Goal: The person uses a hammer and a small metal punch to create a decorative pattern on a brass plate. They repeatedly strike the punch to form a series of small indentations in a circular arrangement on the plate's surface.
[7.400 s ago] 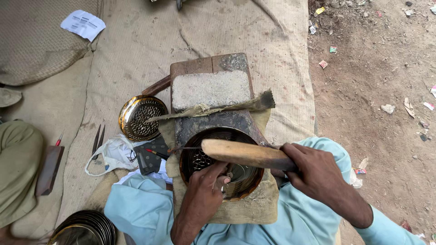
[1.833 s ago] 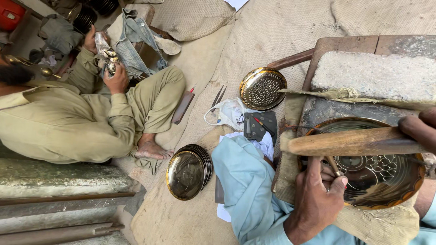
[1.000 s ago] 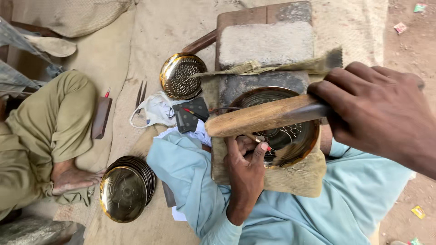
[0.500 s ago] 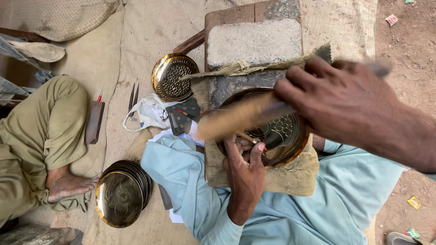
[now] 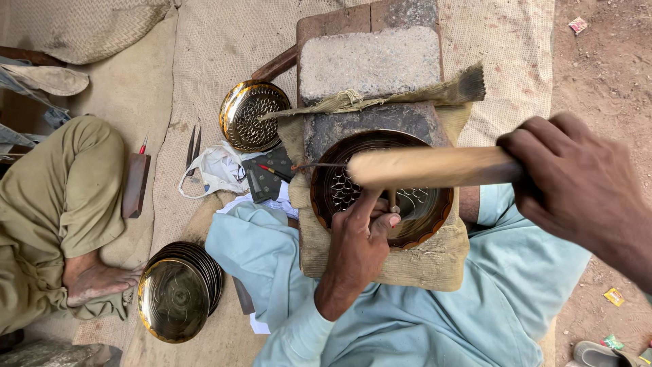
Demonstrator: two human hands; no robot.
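Round brass plate (image 5: 407,231) (pierced lattice centre, dark rim) lay centre-frame; left hand (image 5: 356,248) pinched a thin chisel (image 5: 393,200), right hand (image 5: 577,190) fist-gripped a wooden mallet (image 5: 428,167).

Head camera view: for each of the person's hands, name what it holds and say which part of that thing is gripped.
The right hand grips a wooden mallet by its handle end. The left hand pinches a thin punch near its shaft, upright on the brass plate.

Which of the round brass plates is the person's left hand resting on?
The pierced plate on the padded block in the lap, under the left hand. The perforated one lies apart on the mat, and the stack sits beside the knee.
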